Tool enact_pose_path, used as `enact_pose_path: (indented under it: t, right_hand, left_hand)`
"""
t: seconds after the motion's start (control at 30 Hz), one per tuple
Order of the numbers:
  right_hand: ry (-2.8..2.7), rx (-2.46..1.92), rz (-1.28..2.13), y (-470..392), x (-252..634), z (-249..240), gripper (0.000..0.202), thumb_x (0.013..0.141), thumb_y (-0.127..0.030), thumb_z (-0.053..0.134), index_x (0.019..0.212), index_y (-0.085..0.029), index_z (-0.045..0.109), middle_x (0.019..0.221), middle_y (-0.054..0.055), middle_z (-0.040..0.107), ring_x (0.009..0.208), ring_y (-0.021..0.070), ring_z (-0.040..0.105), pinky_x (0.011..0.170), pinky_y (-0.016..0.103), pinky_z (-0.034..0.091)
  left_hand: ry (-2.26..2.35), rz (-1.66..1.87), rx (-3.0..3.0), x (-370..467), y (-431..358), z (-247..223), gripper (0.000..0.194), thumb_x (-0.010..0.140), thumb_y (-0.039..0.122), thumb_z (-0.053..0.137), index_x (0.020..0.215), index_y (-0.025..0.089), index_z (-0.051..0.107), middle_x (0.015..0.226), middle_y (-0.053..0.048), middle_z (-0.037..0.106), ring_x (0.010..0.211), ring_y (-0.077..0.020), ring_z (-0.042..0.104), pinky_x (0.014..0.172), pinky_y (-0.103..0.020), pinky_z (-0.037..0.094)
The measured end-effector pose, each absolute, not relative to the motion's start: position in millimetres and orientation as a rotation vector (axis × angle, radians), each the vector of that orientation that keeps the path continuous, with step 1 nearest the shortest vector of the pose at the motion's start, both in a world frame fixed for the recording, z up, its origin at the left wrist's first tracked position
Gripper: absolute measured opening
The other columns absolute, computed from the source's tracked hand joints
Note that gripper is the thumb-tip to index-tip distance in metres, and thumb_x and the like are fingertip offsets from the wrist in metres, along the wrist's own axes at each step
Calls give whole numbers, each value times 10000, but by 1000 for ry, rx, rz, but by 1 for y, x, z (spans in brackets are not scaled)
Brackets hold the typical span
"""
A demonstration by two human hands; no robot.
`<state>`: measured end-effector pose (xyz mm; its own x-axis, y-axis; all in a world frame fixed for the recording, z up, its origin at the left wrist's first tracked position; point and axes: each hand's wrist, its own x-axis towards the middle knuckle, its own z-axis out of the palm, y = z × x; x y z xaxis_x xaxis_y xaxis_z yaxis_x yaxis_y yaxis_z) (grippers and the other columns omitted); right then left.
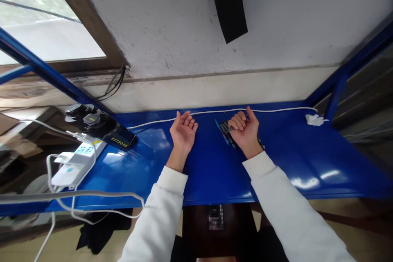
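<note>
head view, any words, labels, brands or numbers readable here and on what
Yellow lettering on the side of the black device at the left of the blue table: too small and warped to read with certainty.
Power strip: markings too small to read.
Pens under the right hand: no legible print.
Left hand: holds nothing.

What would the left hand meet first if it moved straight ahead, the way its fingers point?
The left hand lies palm up, empty, fingers pointing toward the wall. Just ahead runs the white cable across the blue table; it would likely meet that first, then the wall.
</note>
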<state>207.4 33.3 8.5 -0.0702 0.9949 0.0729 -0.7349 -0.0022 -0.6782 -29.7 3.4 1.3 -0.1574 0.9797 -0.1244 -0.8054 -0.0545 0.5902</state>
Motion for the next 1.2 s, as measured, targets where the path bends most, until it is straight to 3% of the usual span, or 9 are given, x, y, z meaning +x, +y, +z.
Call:
enact_pose_path:
  t: [0.23, 0.37, 0.47, 0.63, 0.8, 0.93, 1.07, 1.2]
  right_hand:
    - [-695, -444, 1517, 30, 200, 15, 505, 1046, -580, 685, 704, -260, 496, 556, -77, 239, 493, 136, 298, 605, 320, 476]
    - [-643, -487, 1554, 30, 193, 18, 461, 1022, -678, 673, 823, -269, 597, 679, -18, 480, 671, 189, 546, 752, 370, 564]
    - [-567, -507, 1592, 32, 189, 15, 456, 1013, -732, 659, 937, -282, 650, 814, 11, 599, 829, 208, 640, 817, 365, 578]
    - [-573, -612, 1604, 32, 180, 7, 558, 946, -858, 647, 1130, -331, 651, 950, 18, 692, 824, 216, 660, 769, 367, 575]
    - [-791, -709, 1572, 25, 167, 8, 684, 902, -968, 562, 1225, -369, 634, 909, 4, 683, 843, 231, 674, 765, 369, 574]
    - [-907, -640, 1662, 15, 158, 13, 625, 931, -889, 644, 1203, -331, 711, 901, 6, 666, 835, 205, 648, 758, 340, 553]
    - [-1153, -654, 1672, 7, 153, 9, 597, 1025, -800, 590, 1207, -265, 782, 977, 51, 695, 828, 198, 623, 726, 341, 529]
    - [-1433, -862, 1308, -8, 156, 10, 526, 1019, -676, 717, 1389, -302, 708, 1273, 83, 714, 1064, 232, 676, 942, 402, 575]
  left_hand:
    - [631, 1573, 474, -24, 2, 5, 359, 952, 554, 819, 1035, 205, 836, 888, -54, 730, 793, -161, 671, 827, -322, 536]
    - [712, 1410, 676, -15, 1, 1, 350, 824, 392, 970, 1082, 188, 852, 935, -46, 751, 800, -139, 673, 790, -290, 524]
    - [750, 1253, 834, -2, -2, -4, 424, 754, 275, 1015, 1141, 206, 857, 953, -50, 778, 816, -152, 696, 783, -299, 519]
    - [717, 1179, 962, 14, -7, -5, 446, 810, 372, 991, 1214, 227, 867, 1003, -86, 818, 848, -187, 730, 793, -337, 537]
    - [712, 1313, 919, 9, -3, -4, 387, 841, 436, 970, 1131, 194, 884, 969, -93, 822, 795, -154, 713, 788, -315, 562]
    - [712, 1422, 834, 3, -1, -1, 401, 827, 471, 978, 1077, 184, 854, 907, -55, 785, 794, -144, 709, 758, -287, 571]
    - [730, 1432, 817, 1, -3, 4, 399, 892, 549, 902, 848, 176, 765, 822, -45, 726, 714, -161, 681, 648, -305, 563]
    - [798, 1528, 734, -10, -1, 7, 394, 880, 545, 913, 900, 180, 765, 907, -44, 734, 798, -136, 686, 707, -255, 563]
